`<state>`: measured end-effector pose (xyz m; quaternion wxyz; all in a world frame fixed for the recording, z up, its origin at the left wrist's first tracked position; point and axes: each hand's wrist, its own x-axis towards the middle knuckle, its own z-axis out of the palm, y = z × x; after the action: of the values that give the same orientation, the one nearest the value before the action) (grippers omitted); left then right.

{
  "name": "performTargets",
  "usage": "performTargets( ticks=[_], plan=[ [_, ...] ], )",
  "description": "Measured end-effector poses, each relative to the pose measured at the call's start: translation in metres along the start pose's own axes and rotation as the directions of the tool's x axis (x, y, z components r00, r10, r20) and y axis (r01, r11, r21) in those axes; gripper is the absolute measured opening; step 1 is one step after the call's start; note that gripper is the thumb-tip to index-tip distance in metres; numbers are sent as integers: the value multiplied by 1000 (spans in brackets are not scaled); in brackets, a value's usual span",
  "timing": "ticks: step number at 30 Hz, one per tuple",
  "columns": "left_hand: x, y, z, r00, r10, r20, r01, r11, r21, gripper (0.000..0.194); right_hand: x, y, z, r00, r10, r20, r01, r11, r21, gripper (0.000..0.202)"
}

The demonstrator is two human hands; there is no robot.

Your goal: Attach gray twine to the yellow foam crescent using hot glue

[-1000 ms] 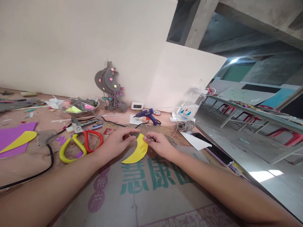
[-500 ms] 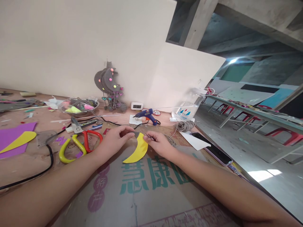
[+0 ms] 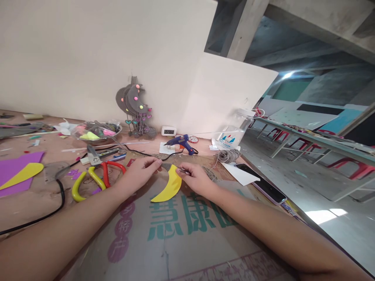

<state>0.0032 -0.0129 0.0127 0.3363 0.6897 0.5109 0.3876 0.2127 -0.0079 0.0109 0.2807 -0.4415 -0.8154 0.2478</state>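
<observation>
A yellow crescent-shaped cutout (image 3: 170, 186) lies on the printed cardboard (image 3: 137, 249) between my hands. A bit of grey material (image 3: 166, 166) shows at its upper end. My left hand (image 3: 143, 171) is closed in a pinch just left of the grey bit; whatever is between its fingertips is too small to make out. Close against the crescent's upper right edge, my right hand (image 3: 193, 177) pinches a thin dark tool (image 3: 183, 171), mostly hidden by the fingers. Beyond both hands a blue glue gun (image 3: 183, 141) stands on a small white pad.
Scissors with yellow-green and red handles (image 3: 90, 181) lie left of my left arm. Further left are purple sheet (image 3: 17, 187) and a black cable (image 3: 63, 195). Twine (image 3: 227, 156), white paper (image 3: 240, 174) and a phone (image 3: 260, 183) lie right. Grey moon ornaments (image 3: 134, 101) hang behind.
My left thumb and forefinger have closed together and drawn slightly back from the grey bit. The right fingers have shifted a little around the thin tool. The crescent stays in place.
</observation>
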Motion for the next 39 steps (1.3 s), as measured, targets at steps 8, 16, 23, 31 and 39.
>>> performTargets(
  ticks=[8, 16, 23, 31, 39],
  plan=[
    [-1, 1, 1, 1000, 13, 22, -12, 1000, -16, 34, 1, 1, 1, 1000, -4, 2, 4, 1000, 9, 18],
    [-2, 3, 0, 999, 39, 37, -40, 999, 3, 34, -1, -5, -2, 1000, -5, -17, 4, 1000, -8, 23],
    [-5, 6, 0, 996, 73, 43, -72, 997, -37, 29, -2, -6, -4, 1000, 6, 12, -5, 998, -62, 14],
    [-3, 5, 2, 1000, 14, 10, -13, 999, -30, 25, 0, -2, -5, 1000, 3, -13, -4, 996, -84, 16],
    [-4, 5, 5, 1000, 17, 21, -18, 998, 62, 22, -4, 1, -10, 958, -201, -204, 186, 978, -95, 29]
  ],
)
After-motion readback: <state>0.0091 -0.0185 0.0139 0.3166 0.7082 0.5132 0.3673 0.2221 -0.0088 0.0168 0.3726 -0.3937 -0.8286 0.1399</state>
